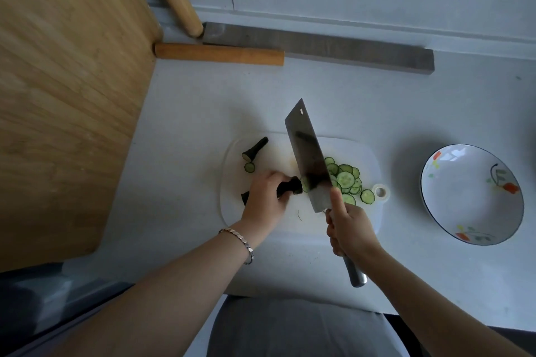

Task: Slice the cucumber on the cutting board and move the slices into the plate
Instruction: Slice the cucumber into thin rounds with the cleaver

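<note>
The left hand (265, 197) is curled down over the last stub of cucumber (290, 187) on the white board (261, 153), fingers closed on it with the knuckles forward, likely so the blade has a guide and the fingertips stay out of its way. Only a short dark piece shows beyond the fingers, its cut face turned toward the knife (309, 159).

The right hand (349, 230) is clamped round the cleaver's handle, with one finger pressed up along the flat of the blade, a hold that steadies the wide blade against twisting. The blade stands tilted just right of the stub, tip pointing away from the person; whether its edge is touching the board I cannot tell.

The slices (346, 181) lie fanned in a heap to the right of the blade, where each cut drops them, some overlapping. A trimmed end (255, 149) and one stray round (249, 167) sit at the board's far left, set apart from the good pile.

The plate (471, 223), flower-patterned, waits bare on the counter well right of the board, on the knife side, handy for scraping slices across. Slicing looks nearly done; none has been moved yet
</note>
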`<act>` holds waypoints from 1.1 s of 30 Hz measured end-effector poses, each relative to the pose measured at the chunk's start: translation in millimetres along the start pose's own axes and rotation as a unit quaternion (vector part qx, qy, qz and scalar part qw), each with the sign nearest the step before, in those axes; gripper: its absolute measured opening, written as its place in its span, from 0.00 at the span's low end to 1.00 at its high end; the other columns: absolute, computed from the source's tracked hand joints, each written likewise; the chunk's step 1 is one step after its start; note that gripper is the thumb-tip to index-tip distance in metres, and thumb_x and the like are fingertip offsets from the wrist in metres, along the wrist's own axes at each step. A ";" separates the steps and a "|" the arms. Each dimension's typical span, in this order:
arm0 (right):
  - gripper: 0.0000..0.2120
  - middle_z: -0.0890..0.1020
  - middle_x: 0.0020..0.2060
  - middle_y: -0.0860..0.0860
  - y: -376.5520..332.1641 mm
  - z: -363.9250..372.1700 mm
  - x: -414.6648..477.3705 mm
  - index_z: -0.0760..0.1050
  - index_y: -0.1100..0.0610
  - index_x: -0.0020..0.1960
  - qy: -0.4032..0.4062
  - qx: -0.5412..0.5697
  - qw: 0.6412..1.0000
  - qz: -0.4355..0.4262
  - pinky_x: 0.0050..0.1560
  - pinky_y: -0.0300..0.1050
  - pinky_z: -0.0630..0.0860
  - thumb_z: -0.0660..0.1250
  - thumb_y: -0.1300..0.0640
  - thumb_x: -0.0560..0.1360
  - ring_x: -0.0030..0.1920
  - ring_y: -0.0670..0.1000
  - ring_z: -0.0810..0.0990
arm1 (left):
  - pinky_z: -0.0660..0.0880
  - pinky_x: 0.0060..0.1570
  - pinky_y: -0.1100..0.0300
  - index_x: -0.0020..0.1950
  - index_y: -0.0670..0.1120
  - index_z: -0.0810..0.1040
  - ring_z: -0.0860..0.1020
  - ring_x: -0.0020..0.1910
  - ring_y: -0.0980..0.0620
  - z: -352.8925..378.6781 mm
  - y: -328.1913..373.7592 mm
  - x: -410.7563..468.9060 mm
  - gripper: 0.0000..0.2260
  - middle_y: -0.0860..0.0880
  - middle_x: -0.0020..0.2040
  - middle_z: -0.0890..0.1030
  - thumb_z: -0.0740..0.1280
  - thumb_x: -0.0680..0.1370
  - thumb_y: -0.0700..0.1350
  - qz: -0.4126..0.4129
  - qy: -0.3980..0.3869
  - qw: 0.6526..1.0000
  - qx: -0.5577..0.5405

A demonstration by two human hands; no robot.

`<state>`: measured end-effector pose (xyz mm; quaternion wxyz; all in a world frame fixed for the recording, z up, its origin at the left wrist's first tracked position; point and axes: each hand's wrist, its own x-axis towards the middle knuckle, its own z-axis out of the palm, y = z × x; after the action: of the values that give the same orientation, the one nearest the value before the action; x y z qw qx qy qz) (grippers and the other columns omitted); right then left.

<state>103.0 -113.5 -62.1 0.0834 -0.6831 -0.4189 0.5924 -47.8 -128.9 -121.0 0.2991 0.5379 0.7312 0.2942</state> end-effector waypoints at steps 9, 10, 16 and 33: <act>0.26 0.66 0.21 0.49 -4.1 -2.2 -6.8 0.63 0.57 0.31 -0.010 -0.038 0.999 -0.012 0.23 0.37 0.63 0.53 0.37 0.77 0.17 0.45 0.62 | 0.70 0.49 0.61 0.46 0.38 0.78 0.75 0.49 0.44 2.0 1.6 1.9 0.06 0.42 0.46 0.79 0.70 0.70 0.34 -0.009 -0.011 1.000 0.009; 0.27 0.66 0.21 0.49 -3.4 -1.1 -5.9 0.64 0.57 0.31 -0.008 -0.044 0.999 -0.015 0.23 0.37 0.63 0.53 0.37 0.77 0.17 0.45 0.62 | 0.70 0.49 0.61 0.46 0.39 0.78 0.75 0.49 0.44 1.8 2.0 1.5 0.06 0.42 0.46 0.79 0.70 0.70 0.35 -0.009 -0.010 1.000 0.009; 0.29 0.68 0.27 0.56 7.7 13.4 4.2 0.64 0.59 0.33 0.027 -0.108 0.993 -0.051 0.32 0.47 0.66 0.50 0.34 0.74 0.28 0.53 0.66 | 0.74 0.49 0.59 0.46 0.39 0.78 0.75 0.48 0.47 3.0 1.7 -0.1 0.06 0.43 0.46 0.79 0.70 0.70 0.35 -0.005 -0.004 1.000 0.000; 0.26 0.64 0.20 0.49 -1.6 -8.2 -6.3 0.61 0.57 0.30 0.009 0.001 1.000 -0.011 0.23 0.37 0.61 0.53 0.38 0.77 0.18 0.47 0.61 | 0.73 0.50 0.44 0.46 0.40 0.79 0.77 0.46 0.43 5.5 3.3 -0.8 0.08 0.44 0.45 0.80 0.72 0.69 0.38 -0.025 0.030 0.999 -0.004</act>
<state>109.8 -113.6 -54.1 0.0945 -0.6839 -0.4250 0.5854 -41.5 -128.2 -122.0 0.2865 0.5091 0.7520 0.3055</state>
